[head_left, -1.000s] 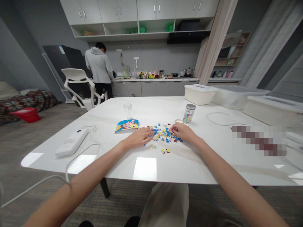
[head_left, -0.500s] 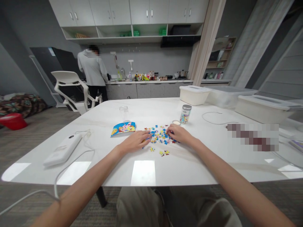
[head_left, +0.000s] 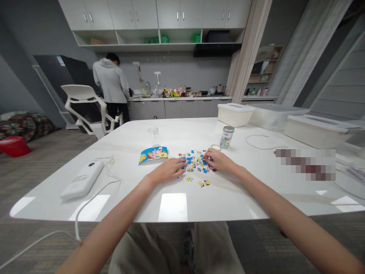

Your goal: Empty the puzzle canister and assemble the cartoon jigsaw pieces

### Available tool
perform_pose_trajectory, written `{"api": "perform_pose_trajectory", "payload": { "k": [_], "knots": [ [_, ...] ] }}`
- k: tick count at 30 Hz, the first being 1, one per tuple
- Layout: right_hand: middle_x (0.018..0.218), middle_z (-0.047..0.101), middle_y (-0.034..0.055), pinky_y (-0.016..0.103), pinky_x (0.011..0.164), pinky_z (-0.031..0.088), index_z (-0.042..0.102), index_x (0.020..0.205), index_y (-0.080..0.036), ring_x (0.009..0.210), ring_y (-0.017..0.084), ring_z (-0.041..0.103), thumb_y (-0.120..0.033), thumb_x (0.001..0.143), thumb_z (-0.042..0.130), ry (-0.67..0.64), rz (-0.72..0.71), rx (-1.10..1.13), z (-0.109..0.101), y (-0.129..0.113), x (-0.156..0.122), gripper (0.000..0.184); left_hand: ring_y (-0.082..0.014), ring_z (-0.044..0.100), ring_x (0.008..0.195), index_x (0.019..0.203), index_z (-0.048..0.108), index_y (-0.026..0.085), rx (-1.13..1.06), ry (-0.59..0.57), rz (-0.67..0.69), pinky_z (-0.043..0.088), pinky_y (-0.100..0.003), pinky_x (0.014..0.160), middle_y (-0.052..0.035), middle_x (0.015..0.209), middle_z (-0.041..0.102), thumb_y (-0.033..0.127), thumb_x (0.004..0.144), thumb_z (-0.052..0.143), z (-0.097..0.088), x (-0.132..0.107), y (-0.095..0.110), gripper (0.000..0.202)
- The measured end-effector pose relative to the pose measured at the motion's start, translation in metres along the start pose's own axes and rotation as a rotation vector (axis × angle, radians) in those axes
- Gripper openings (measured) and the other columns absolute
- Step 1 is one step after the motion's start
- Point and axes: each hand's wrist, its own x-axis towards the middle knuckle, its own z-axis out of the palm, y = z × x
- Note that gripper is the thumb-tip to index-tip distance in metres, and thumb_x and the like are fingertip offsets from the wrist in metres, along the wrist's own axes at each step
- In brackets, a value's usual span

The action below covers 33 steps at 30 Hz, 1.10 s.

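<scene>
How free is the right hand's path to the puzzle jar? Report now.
Fairly free: the right hand looks able to reach the puzzle jar. Only a small round container stands close by, just left of the line, and probably won't block it.

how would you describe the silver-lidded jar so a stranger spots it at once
On the large white table, find the scatter of blue and yellow jigsaw pieces. Just beyond it stands a small cylindrical jar with a silver lid, its colourful printed label setting it apart from the plain clear glass farther left.
</scene>
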Motion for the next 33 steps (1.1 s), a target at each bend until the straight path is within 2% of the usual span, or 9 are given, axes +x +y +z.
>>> {"api": "perform_pose_trajectory", "payload": {
  "k": [9,13,19,22,26,28,33],
  "knots": [
    [0.096,0.06,0.0086,0.033,0.081,0.047,0.065,0.097,-0.019,0.091,0.021,0.059,-0.012,0.089,0.048,0.01,-0.059,0.036,0.004,-0.015,0.003,0.02,-0.0214,0.052,0.127,0.131,0.055,0.02,0.016,0.004,0.03,0.037,-0.034,0.108,-0.008,0.142,0.054,0.039,0.104,0.031,-0.002,0.001,0.004,0.041],
    [0.098,0.06,0.0095,0.036,0.084,0.047,0.065,0.099,-0.02,0.094,0.023,0.058,-0.011,0.087,0.049,0.04,-0.069,0.056,0.006,-0.017,0.004,0.022,-0.023,0.05,0.129,0.131,0.055,0.017,0.047,0.008,0.009,0.036,-0.037,0.108,-0.0102,0.143,0.052,0.037,0.104,0.03,0.0,0.001,0.001,0.042],
    [0.098,0.061,0.0104,0.037,0.085,0.049,0.066,0.098,-0.018,0.095,0.023,0.059,-0.012,0.088,0.049,0.063,-0.064,0.075,0.012,-0.019,0.005,0.02,-0.0207,0.049,0.13,0.128,0.06,0.021,0.044,0.0,-0.031,0.036,-0.036,0.108,-0.0071,0.14,0.056,0.036,0.104,0.027,0.0,0.001,-0.001,0.043],
    [0.098,0.062,0.0101,0.036,0.086,0.049,0.067,0.096,-0.018,0.096,0.023,0.059,-0.014,0.089,0.05,0.078,0.02,0.066,0.015,-0.024,0.005,0.019,-0.0211,0.049,0.131,0.13,0.058,0.019,0.041,-0.006,-0.043,0.035,-0.036,0.109,-0.0077,0.141,0.056,0.037,0.104,0.028,-0.001,0.001,0.0,0.043],
    [0.096,0.063,0.0094,0.035,0.085,0.049,0.07,0.09,-0.017,0.094,0.022,0.06,-0.017,0.09,0.051,0.141,0.269,-0.009,0.012,-0.026,0.006,0.019,-0.0219,0.051,0.129,0.13,0.057,0.017,0.066,-0.004,-0.085,0.036,-0.038,0.108,-0.0084,0.136,0.06,0.038,0.104,0.029,0.0,0.0,-0.003,0.043],
    [0.096,0.064,0.009,0.035,0.083,0.049,0.071,0.088,-0.017,0.093,0.023,0.06,-0.018,0.089,0.052,0.165,0.344,-0.042,0.009,-0.023,0.006,0.019,-0.0224,0.051,0.129,0.128,0.058,0.016,0.087,0.008,-0.105,0.036,-0.038,0.108,-0.0091,0.135,0.061,0.039,0.104,0.03,0.002,-0.001,-0.005,0.043],
    [0.094,0.063,0.0089,0.038,0.085,0.049,0.071,0.09,-0.018,0.095,0.025,0.06,-0.018,0.089,0.052,0.191,0.327,-0.01,0.007,-0.014,0.003,0.019,-0.0238,0.049,0.131,0.125,0.06,0.014,0.1,0.012,-0.133,0.038,-0.039,0.108,-0.0116,0.138,0.057,0.037,0.103,0.031,0.002,-0.001,-0.004,0.043]
  ]
}}
